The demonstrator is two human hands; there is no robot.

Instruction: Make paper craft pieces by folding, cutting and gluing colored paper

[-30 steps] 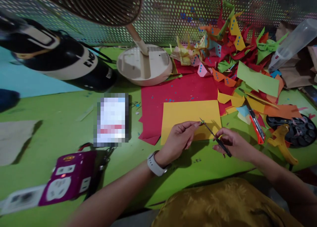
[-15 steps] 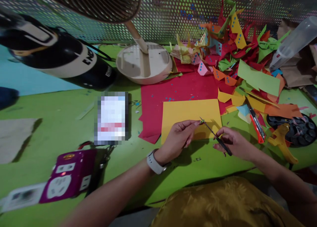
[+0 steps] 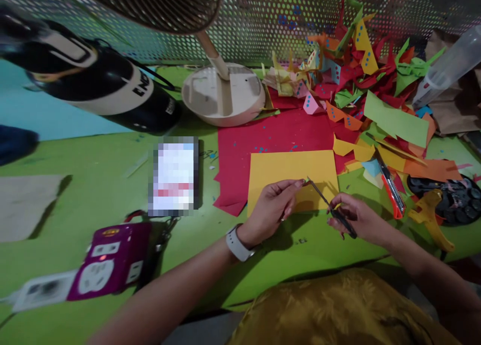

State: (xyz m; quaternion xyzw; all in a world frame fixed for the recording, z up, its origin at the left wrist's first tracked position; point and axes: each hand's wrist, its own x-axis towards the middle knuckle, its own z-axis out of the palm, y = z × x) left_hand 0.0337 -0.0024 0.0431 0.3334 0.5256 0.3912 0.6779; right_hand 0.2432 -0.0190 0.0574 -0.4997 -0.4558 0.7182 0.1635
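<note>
My left hand (image 3: 271, 208), with a pale watch on the wrist, pinches a tiny green piece (image 3: 305, 182) between thumb and fingertips. My right hand (image 3: 355, 218) has its fingers around the handles of dark scissors (image 3: 341, 219). The scissor blades point up and left, and their tip is right beside the small piece. Both hands are over the front part of a yellow paper sheet (image 3: 270, 167), which lies partly on red paper (image 3: 233, 159) on the green table.
Folded coloured papers (image 3: 338, 79) pile up at the back right. A red cutter (image 3: 393, 194) and a yellow-handled tool (image 3: 426, 214) lie right. Leftward are a phone (image 3: 175, 177), purple power strip (image 3: 112, 260), black bottle (image 3: 124, 84) and fan base (image 3: 225, 97).
The whole view has shifted, so objects appear slightly further right. The scissor tip and the small piece remain close together, and both hands keep their grips.
</note>
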